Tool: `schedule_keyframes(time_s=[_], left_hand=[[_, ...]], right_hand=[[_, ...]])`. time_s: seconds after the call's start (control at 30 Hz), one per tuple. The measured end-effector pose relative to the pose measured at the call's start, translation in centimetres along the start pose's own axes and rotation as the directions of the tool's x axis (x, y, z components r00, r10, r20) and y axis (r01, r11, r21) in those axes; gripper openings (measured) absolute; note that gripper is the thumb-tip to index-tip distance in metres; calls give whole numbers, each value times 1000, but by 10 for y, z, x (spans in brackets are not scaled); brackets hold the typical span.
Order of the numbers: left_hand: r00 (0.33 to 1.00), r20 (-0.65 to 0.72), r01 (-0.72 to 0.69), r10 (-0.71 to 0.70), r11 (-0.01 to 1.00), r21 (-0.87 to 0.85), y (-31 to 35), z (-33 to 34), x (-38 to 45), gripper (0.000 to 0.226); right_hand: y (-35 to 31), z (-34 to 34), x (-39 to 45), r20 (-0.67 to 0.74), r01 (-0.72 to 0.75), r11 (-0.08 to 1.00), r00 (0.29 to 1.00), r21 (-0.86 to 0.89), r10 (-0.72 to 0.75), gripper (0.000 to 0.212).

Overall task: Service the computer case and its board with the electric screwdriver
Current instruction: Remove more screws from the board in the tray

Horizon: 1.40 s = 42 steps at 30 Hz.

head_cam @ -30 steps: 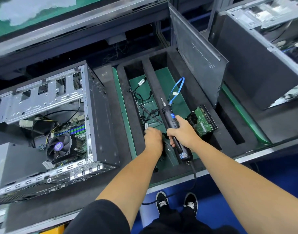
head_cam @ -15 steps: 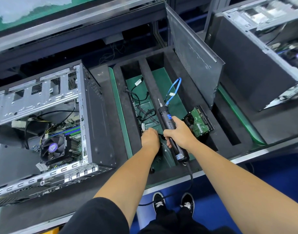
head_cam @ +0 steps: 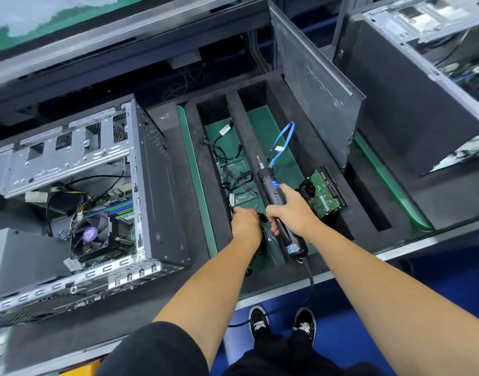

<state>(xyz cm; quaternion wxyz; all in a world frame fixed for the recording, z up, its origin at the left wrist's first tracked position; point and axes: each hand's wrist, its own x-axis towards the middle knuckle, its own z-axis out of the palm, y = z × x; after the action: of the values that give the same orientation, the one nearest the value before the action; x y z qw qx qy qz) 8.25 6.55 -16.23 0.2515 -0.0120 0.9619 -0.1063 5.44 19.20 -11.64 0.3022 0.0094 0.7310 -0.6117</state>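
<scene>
An open computer case lies on its side at the left, its board and black CPU fan exposed. My right hand grips the black electric screwdriver, bit pointing away over the foam tray. My left hand reaches down into the tray's left slot with curled fingers among black cables; what it holds is hidden.
A hard drive leans in the tray right of the screwdriver, with a blue cable behind it. The removed side panel stands upright at the tray's right. Another case sits at far right. The screwdriver's cord hangs over the bench edge.
Both hands have stayed at the tray's left slot; the left hand has sunk slightly deeper among the cables. The view has shifted a little.
</scene>
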Motion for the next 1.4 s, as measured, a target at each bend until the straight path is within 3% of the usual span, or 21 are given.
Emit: schedule_keyframes(time_s=[0.17, 0.4, 0.5, 0.7, 0.93, 1.13, 1.27, 1.33, 1.4], left_hand=[[997, -24, 67, -69, 994, -82, 5, 4, 8, 35], [984, 3, 176, -176, 984, -18, 18, 10, 4, 37], [977, 44, 214, -211, 972, -94, 21, 9, 4, 41], [989, 9, 145, -148, 947, -287, 12, 13, 3, 29], [986, 98, 165, -132, 815, -556, 2, -2, 11, 22], [999, 47, -6, 27, 917, -398, -12, -22, 13, 22], [980, 167, -72, 105, 978, -194, -15, -19, 9, 40], [973, 213, -36, 87, 972, -232, -8, -9, 7, 48], [977, 202, 6, 69, 937, -348, -2, 1, 6, 34]], right_hand=[[-1, 0, -2, 0, -1, 1000, 1000, -10, 1, 35], [-2, 1, -2, 1, -9, 1000, 1000, 6, 9, 39], [-2, 1, -2, 2, -12, 1000, 1000, 17, 12, 41], [-2, 1, -2, 6, -9, 1000, 1000, 19, 9, 44], [-3, 1, -3, -3, -1, 1000, 1000, -16, 1, 38], [-3, 5, -5, -36, 6, 999, 999, -36, -7, 34], [-3, 4, -6, -30, 10, 999, 999, -35, -11, 34], [-3, 5, -6, -32, 5, 999, 999, -31, -6, 33], [-2, 4, -5, -35, 1, 1000, 999, -22, -2, 32]])
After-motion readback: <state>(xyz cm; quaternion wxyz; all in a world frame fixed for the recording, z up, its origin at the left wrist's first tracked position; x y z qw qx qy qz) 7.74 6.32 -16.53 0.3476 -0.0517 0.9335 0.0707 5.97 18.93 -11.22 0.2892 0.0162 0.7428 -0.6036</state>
